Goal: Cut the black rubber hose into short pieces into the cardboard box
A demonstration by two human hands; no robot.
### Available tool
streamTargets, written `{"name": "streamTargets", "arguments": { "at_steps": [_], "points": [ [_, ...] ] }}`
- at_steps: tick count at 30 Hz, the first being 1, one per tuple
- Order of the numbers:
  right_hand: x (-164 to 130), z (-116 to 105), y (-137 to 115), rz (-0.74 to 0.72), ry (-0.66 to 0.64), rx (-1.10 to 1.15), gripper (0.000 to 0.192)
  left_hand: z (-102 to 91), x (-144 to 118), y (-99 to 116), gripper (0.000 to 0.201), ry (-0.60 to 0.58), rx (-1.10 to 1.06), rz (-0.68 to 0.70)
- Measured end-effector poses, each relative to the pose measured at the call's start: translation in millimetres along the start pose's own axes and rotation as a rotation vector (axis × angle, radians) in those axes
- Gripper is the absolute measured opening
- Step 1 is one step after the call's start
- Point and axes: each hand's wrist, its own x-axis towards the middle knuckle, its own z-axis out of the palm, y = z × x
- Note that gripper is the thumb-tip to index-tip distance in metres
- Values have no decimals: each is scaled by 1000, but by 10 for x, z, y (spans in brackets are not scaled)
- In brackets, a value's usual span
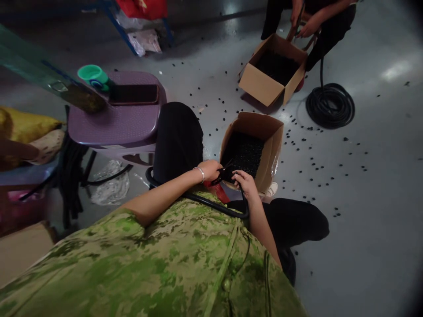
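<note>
Our left hand (pixel 209 169) and right hand (pixel 245 181) are closed together on the end of a black hose (pixel 198 199) that loops across our lap. Just beyond stands an open cardboard box (pixel 269 152) of black pieces. Farther off, another person's hand (pixel 309 30) hovers over a second box (pixel 261 83) beside a coiled hose (pixel 330 106).

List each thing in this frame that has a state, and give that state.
near cardboard box: flaps open, black pieces inside
far cardboard box: open, dark contents
black hose: held at its end by both hands
left hand: closed on hose end
right hand: gripping hose
hose coil: wound, on floor
green cup: upright on stool
</note>
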Motion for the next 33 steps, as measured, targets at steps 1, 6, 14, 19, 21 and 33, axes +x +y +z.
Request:
{"name": "streamTargets", "arguments": {
  "at_steps": [1, 6, 14, 19, 21, 33],
  "points": [
    [1, 5, 7, 11, -13, -7, 37, -6, 2, -11, 28, -2, -25, 21],
    [17, 22, 38, 32, -30, -23, 43, 183, 98, -64, 41, -61, -370, 175],
    [5, -40, 2, 8, 95, 29, 34, 140, 90, -101, 31, 64, -323, 85],
    [-27, -141, -79, -51, 137, 66, 44, -256, -68, 68, 27, 43, 59, -12],
    [-38, -120, -90, -39, 110, 38, 49, -275, -81, 188, 28, 0, 158, -84],
    [-37, 109, -11, -57, 248, 85, 32, 182, -8, 376, 30, -71, 122, -101]
  ]
}}
